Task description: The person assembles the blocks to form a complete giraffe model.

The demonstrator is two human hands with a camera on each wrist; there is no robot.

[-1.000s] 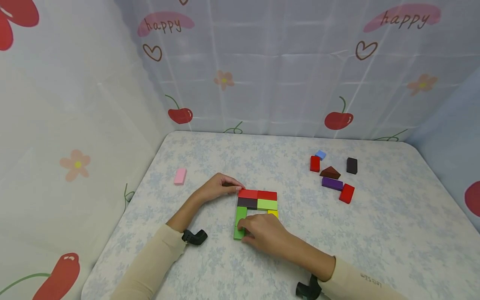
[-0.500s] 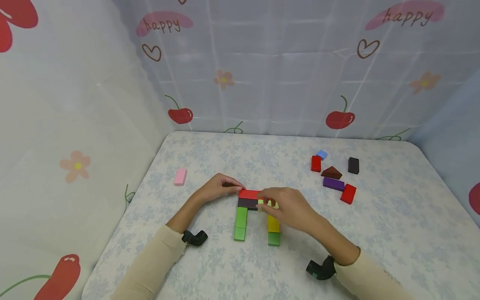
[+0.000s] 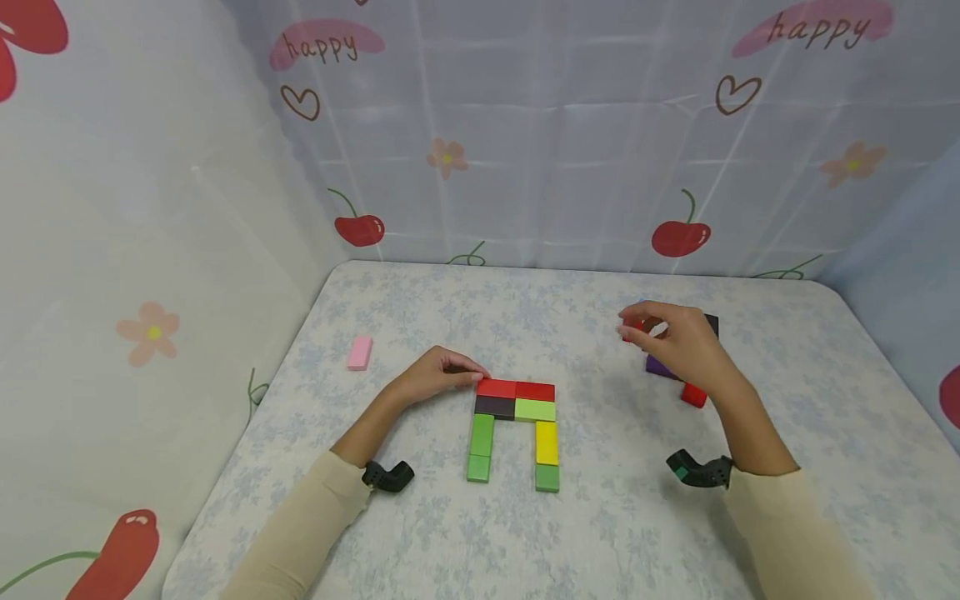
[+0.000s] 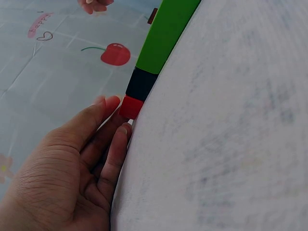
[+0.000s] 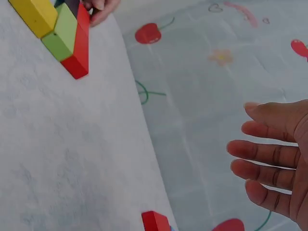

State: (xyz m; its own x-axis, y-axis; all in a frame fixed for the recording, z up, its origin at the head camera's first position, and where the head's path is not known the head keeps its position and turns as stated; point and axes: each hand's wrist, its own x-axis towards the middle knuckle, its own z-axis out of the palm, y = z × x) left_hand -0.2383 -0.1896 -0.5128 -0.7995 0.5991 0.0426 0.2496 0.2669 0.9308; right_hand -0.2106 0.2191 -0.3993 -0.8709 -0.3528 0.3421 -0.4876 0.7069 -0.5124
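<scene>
Right hand (image 3: 678, 340) empty, fingers apart, right of centre; left hand (image 3: 431, 375) loose, touching red rectangular block (image 3: 498, 388), mid-frame!

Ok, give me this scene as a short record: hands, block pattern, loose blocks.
Left hand: touching left red block
Right hand: over loose blocks, holding nothing
Far row: left red block, right red block
Next row: black block, lime block
Left leg: two green blocks
Right leg: yellow block, then green block
Apart, left: pink block
Partly hidden: purple block
</scene>
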